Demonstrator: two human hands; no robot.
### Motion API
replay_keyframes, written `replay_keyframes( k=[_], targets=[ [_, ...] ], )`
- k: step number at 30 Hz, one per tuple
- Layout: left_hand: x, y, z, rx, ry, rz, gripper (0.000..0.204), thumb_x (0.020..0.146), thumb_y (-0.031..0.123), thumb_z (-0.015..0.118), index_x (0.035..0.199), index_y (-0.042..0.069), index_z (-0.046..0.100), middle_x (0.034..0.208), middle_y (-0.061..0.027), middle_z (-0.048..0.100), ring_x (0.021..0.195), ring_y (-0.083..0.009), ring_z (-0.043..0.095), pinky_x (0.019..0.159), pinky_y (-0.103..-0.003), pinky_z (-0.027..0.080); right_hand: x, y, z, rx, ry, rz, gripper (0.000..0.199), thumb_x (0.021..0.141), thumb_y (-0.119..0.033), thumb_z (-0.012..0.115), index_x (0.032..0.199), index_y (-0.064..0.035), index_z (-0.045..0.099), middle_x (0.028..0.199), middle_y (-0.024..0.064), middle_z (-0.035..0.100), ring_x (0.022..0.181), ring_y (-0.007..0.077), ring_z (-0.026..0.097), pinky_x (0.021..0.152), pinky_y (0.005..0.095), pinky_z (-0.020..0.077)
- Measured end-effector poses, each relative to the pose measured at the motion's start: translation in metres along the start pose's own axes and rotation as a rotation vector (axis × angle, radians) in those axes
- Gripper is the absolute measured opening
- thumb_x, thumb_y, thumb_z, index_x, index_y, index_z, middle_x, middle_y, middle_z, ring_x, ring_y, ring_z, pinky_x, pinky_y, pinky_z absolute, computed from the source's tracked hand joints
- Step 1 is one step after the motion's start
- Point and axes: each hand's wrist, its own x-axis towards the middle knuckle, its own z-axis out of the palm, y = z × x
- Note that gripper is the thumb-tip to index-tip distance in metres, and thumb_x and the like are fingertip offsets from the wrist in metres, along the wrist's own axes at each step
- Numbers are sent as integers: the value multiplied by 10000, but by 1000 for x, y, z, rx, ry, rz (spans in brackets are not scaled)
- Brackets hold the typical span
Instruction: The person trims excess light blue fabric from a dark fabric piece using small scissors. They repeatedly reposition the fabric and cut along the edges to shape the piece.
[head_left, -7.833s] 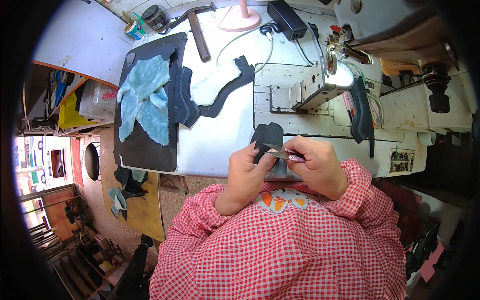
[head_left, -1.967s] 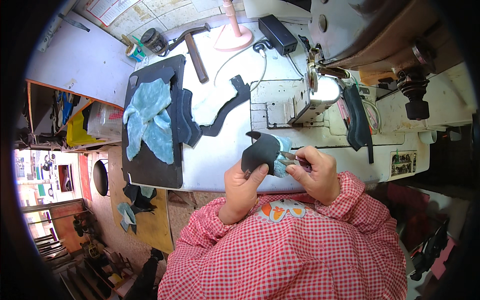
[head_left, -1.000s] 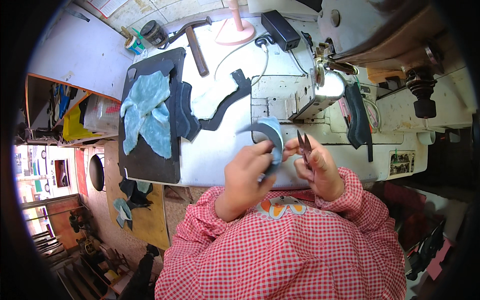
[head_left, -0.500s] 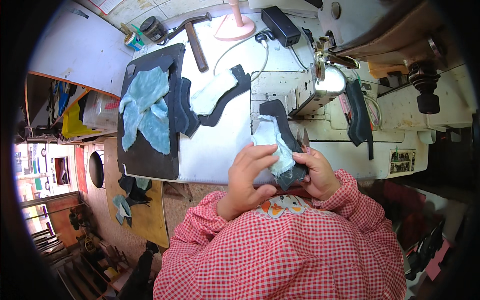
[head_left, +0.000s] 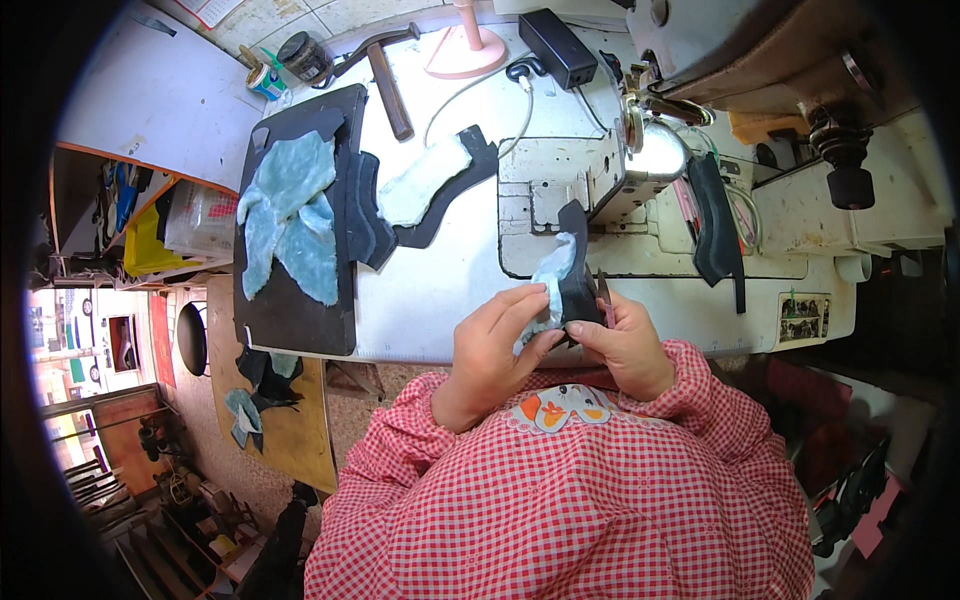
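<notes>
In front of me, above the table's near edge, I hold a black, leather-like piece [head_left: 577, 280] with a pale blue fleece lining [head_left: 553, 265] on its left side. My left hand [head_left: 497, 342] pinches the fleece side between thumb and fingers. At the opposite edge, my right hand [head_left: 632, 350] presses its thumb on the black side. A small pair of scissors or snips [head_left: 606, 295] is also tucked in the right hand, blades pointing away from me. Both hands are closed, and the piece's lower end is partly hidden by them.
Beyond my hands stands a sewing machine [head_left: 640, 160] with a bright lamp. To the left, a black board [head_left: 300, 335] bears blue fleece pieces [head_left: 290, 190]. Near it lies another lined black piece [head_left: 430, 185]. A hammer [head_left: 390, 90] and a black adapter box [head_left: 557, 50] sit farther back.
The lined piece has turned from lying fleece-up to standing more on edge, showing more of its black side. My left thumb has come in from spread to pinch it.
</notes>
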Motion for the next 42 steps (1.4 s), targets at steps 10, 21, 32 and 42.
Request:
replay_keyframes(
  k=[10, 21, 32, 42],
  targets=[
    [-5, 3, 0, -181, -37, -346, 79, 902, 84, 653, 880, 16, 620, 746, -124, 599, 637, -279, 599, 584, -347, 465, 4, 9, 1, -73, -28, -162, 325, 923, 46, 567, 1248, 35, 556, 1092, 47, 648, 994, 96, 593, 912, 260, 491],
    [-4, -7, -7, -125, 23, -397, 135, 964, 103, 584, 871, 7, 578, 735, -101, 574, 633, -198, 550, 605, -319, 449, 4, 1, 0, 9, -52, -93, 286, 925, 54, 538, 1209, 26, 568, 1058, 42, 647, 969, 100, 607, 895, 268, 510],
    [0, -17, -15, -913, -67, -744, 194, 1002, 228, 582, 921, 52, 577, 876, 10, 582, 822, -53, 481, 751, -230, 409, -1, -12, -5, 117, 20, 123, 354, 889, 39, 527, 1242, 19, 549, 1047, 72, 650, 861, 127, 655, 773, 281, 574],
    [-1, 0, -3, -837, 49, -803, 96, 943, 129, 655, 917, 57, 597, 825, 9, 618, 743, -55, 524, 697, -216, 435, 1, -8, 4, 171, -7, 155, 398, 893, 43, 527, 1288, -5, 517, 1097, 77, 638, 938, 155, 657, 843, 309, 578]
  ],
)
